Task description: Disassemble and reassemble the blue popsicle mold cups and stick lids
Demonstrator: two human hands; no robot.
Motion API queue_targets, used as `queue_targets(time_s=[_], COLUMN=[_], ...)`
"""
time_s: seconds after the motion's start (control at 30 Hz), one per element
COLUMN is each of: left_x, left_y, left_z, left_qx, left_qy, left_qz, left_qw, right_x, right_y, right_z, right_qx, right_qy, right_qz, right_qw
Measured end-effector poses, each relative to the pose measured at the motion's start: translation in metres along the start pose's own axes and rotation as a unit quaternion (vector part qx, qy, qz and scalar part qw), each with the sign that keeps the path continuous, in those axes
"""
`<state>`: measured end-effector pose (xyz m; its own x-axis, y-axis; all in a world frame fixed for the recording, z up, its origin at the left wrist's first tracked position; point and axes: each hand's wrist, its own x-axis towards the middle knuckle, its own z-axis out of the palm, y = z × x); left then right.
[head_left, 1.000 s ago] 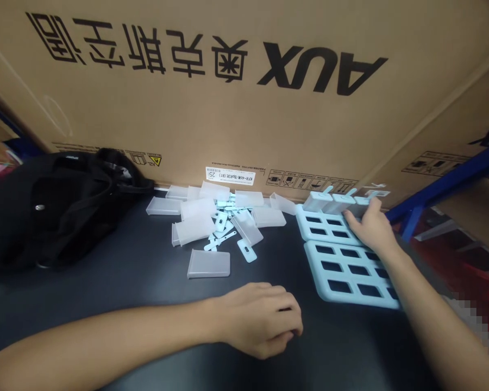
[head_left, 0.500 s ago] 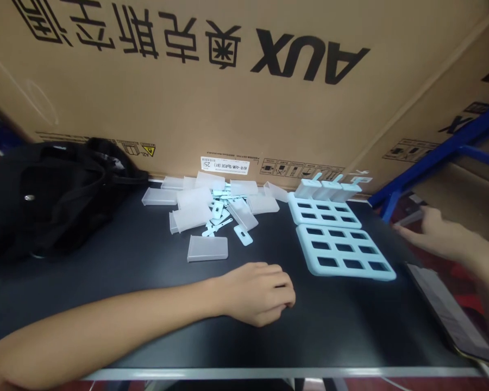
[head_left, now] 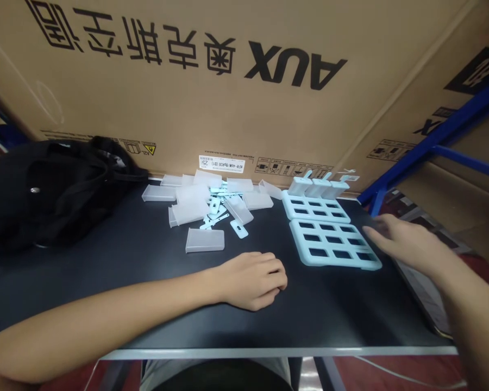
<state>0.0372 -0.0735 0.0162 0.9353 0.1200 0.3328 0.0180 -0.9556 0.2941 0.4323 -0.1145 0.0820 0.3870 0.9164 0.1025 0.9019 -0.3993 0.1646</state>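
My left hand (head_left: 255, 281) rests on the black tabletop with its fingers curled in and nothing seen in them. Beyond it lies a loose pile of translucent popsicle mold cups (head_left: 193, 194) and light-blue popsicle sticks (head_left: 239, 229). One cup (head_left: 205, 240) lies on its side, nearest that hand. To the right are two light-blue racks (head_left: 337, 263) with rectangular slots. Three cups with blue sticks (head_left: 318, 188) stand upright along the back of the farther rack. My right hand (head_left: 399, 239) hovers just right of the nearer rack, thumb and fingers apart, apparently holding nothing.
A large cardboard box (head_left: 212, 114) walls off the back of the table (head_left: 118, 293). The left side has a black bag (head_left: 65, 190). Under my right forearm a dark flat tablet-like object (head_left: 421, 298) lies at the right edge, and a blue metal frame (head_left: 436, 146) rises beyond.
My right hand has come in leftward from beyond the table's right edge to beside the rack. The view has shifted slightly; my left hand stays resting, and the cups and racks look unmoved.
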Motion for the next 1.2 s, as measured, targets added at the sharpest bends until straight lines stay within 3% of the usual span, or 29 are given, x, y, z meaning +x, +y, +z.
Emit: queue_targets(time_s=[0.13,0.27,0.43,0.6,0.77,0.9,1.0,1.2], left_x=[0.000,0.000,0.002,-0.004,-0.051,-0.082,-0.077,-0.037], left_y=[0.001,0.002,0.003,0.002,-0.006,-0.010,-0.014,-0.024], left_z=[-0.001,-0.002,-0.003,-0.028,-0.069,-0.082,-0.078,-0.058], left_qx=[0.017,0.040,0.063,0.154,0.195,0.210,0.206,0.208], left_qy=[-0.001,0.000,-0.008,-0.018,0.017,0.000,-0.013,-0.023], left_qz=[-0.004,-0.018,-0.022,-0.014,-0.155,-0.220,-0.225,-0.208], left_qw=[1.000,0.999,0.998,0.988,0.968,0.953,0.952,0.955], right_x=[0.001,0.004,0.019,0.053,0.076,0.082,0.083,0.071], right_y=[-0.057,-0.093,-0.145,-0.197,-0.214,-0.218,-0.222,-0.221], right_z=[-0.001,0.000,-0.022,-0.033,-0.021,-0.013,-0.013,-0.034], right_qx=[0.022,0.019,0.029,-0.010,-0.038,-0.045,-0.045,-0.026], right_qy=[-0.030,0.003,0.038,0.008,-0.013,0.000,0.017,0.088], right_qz=[-0.102,-0.135,-0.192,-0.257,-0.279,-0.283,-0.285,-0.277], right_qw=[0.994,0.991,0.980,0.966,0.959,0.958,0.957,0.956])
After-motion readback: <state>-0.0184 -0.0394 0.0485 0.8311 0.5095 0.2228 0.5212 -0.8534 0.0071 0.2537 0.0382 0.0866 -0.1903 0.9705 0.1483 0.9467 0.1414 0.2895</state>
